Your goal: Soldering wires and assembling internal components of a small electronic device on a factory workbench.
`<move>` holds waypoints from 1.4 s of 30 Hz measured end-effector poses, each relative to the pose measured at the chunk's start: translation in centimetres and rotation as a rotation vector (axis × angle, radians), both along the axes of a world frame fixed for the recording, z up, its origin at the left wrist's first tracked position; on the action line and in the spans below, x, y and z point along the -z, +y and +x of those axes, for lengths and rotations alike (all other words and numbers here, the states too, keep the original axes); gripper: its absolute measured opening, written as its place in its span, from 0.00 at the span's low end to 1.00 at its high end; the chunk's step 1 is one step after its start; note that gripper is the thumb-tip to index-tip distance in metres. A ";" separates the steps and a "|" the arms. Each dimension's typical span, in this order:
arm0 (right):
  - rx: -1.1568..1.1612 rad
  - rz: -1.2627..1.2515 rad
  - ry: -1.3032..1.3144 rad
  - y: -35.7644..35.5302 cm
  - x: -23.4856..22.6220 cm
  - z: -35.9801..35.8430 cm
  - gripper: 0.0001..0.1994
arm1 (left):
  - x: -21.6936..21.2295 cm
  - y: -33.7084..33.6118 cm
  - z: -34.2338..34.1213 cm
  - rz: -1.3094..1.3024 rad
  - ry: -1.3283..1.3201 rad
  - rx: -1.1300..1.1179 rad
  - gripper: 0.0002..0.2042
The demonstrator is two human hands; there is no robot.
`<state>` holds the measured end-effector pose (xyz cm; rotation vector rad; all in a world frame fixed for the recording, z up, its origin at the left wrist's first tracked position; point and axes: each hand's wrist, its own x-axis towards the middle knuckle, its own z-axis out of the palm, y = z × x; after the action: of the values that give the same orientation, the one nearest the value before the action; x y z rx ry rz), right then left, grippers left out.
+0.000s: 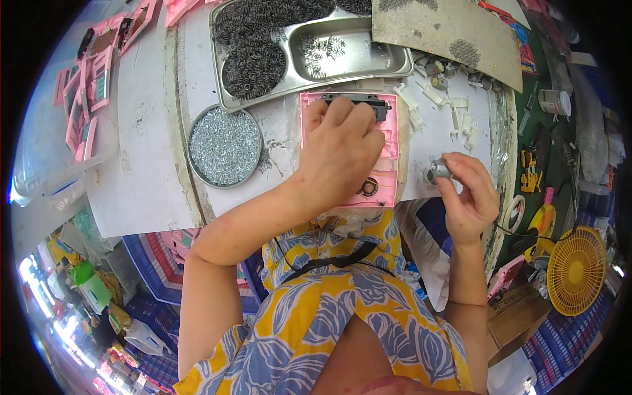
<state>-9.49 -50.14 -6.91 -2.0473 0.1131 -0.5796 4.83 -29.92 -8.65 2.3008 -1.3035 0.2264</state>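
Observation:
A pink plastic housing (pixel 388 148) lies on the worktable in front of me. My left hand (pixel 343 148) reaches over it with curled fingers, gripping a long black plastic part (pixel 378 107) at the housing's far end. That hand hides much of the housing's middle. A round dark ring with a speaker-like look (pixel 369 187) shows in its near end. To the right of the housing, my right hand (pixel 471 191) holds a small silver motor (pixel 437 171) between thumb and fingers, just above the white table surface.
A metal tray (pixel 299 82) of dark springs stands at the back, with a board (pixel 454 39) over its right end. Left of the housing sits a round tin (pixel 259 141) of small screws. White plastic pieces (pixel 464 122) lie right; pink housings (pixel 85 85) far left.

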 end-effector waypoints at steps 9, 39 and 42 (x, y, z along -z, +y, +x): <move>-0.157 -0.245 0.007 1.6 2.2 5.8 0.16 | 1.3 4.2 0.2 -0.456 0.512 -0.166 0.07; -0.165 -0.636 0.100 5.9 0.3 8.2 0.09 | 0.7 3.7 2.0 -0.479 0.495 -0.034 0.06; -0.150 -0.588 0.063 6.2 1.2 8.2 0.09 | 0.5 4.4 2.4 -0.455 0.432 0.033 0.11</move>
<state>-1.29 -43.91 -8.13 -2.6153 -0.1970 -0.4897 7.20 -25.55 -9.16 1.8121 -0.9525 0.0066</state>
